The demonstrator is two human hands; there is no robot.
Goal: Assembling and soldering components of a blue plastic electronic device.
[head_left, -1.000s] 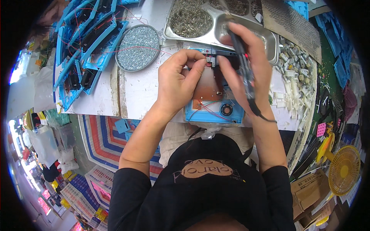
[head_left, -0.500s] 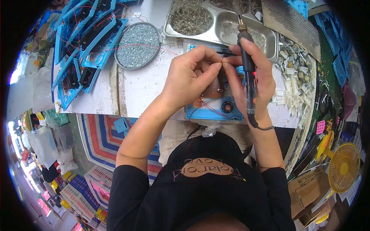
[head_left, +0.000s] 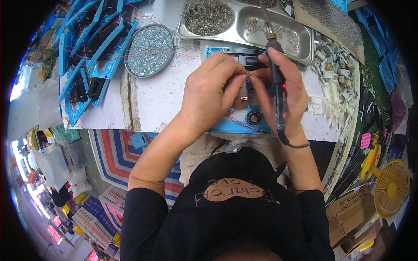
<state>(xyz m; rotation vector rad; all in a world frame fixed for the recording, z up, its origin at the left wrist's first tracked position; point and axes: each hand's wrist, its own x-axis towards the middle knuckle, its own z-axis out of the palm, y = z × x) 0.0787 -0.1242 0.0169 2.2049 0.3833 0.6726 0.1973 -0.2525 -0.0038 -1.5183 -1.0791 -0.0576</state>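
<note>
Both my hands meet over a blue plastic casing (head_left: 228, 127) lying on the white table. My left hand (head_left: 207, 89) has thumb and forefinger pinched on a thin wire (head_left: 250, 74), mostly hidden by the fingertips. The thumb and a finger of my right hand (head_left: 295, 89) pinch at the same spot. That hand also holds a black soldering iron (head_left: 277, 69) upright against the palm, its tip pointing away from me over the metal tray. Inside the casing are a brown circuit board (head_left: 239, 104), a round black part (head_left: 253, 117) and thin red wires, partly covered by my hands.
A round dish (head_left: 150, 50) of small silver screws stands left of my hands, beside stacked blue casings (head_left: 98, 52) with red wires. Beyond is a metal compartment tray (head_left: 310, 45) of small metal parts. White pieces (head_left: 333, 93) lie heaped to the right; a yellow fan (head_left: 391, 187) stands lower right.
My joined fingertips have come slightly toward me, showing more of the casing's far part. The soldering iron has tilted a little, and the whole view has shifted slightly.
</note>
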